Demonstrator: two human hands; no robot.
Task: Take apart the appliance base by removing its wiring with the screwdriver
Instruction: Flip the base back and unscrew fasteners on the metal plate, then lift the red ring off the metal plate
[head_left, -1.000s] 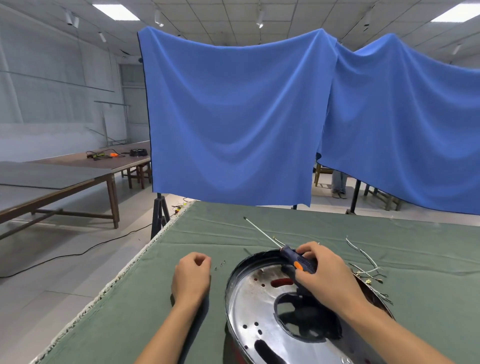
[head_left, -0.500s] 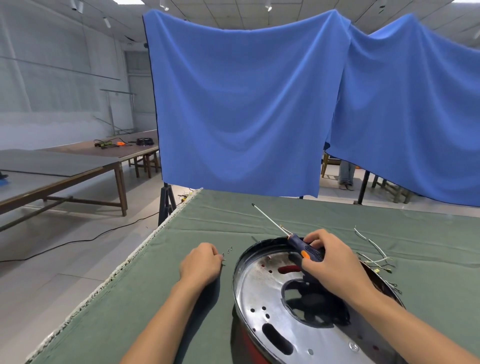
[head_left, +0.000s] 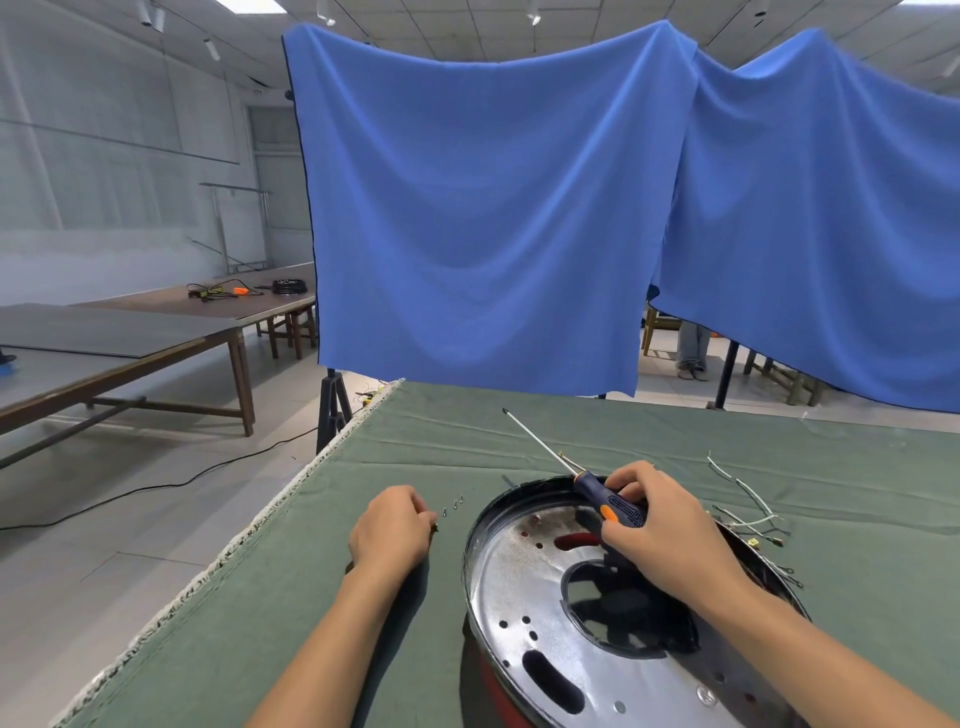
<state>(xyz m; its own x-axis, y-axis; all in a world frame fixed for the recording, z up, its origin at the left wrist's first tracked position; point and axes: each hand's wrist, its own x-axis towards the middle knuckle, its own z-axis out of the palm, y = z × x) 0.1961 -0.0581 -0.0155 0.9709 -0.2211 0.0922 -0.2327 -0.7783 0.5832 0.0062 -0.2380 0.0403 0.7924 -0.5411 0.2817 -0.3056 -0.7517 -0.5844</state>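
The round metal appliance base (head_left: 524, 603) lies upside down on the green cloth, its red side showing at the bottom. My right hand (head_left: 665, 540) rests over its far rim, gripping a blue and orange screwdriver (head_left: 608, 501) whose shaft points up and to the left, away from me. My left hand (head_left: 389, 530) sits on the cloth to the left of the base, fingers pinched on a small screw at its fingertips. Several tiny screws (head_left: 453, 505) lie just beyond that hand. Loose white wires (head_left: 748, 499) lie on the cloth to the right of the base.
The green-covered table (head_left: 519, 441) ends in a frayed left edge (head_left: 270, 519). Blue cloth (head_left: 483, 208) hangs behind it on stands. Wooden tables (head_left: 130, 338) stand at the left with tools on the far one. A black cable (head_left: 156, 483) runs over the floor.
My view has tipped downward, so the table sits higher in frame. My left hand has slid forward toward the small screws; my right hand keeps the screwdriver over the base rim.
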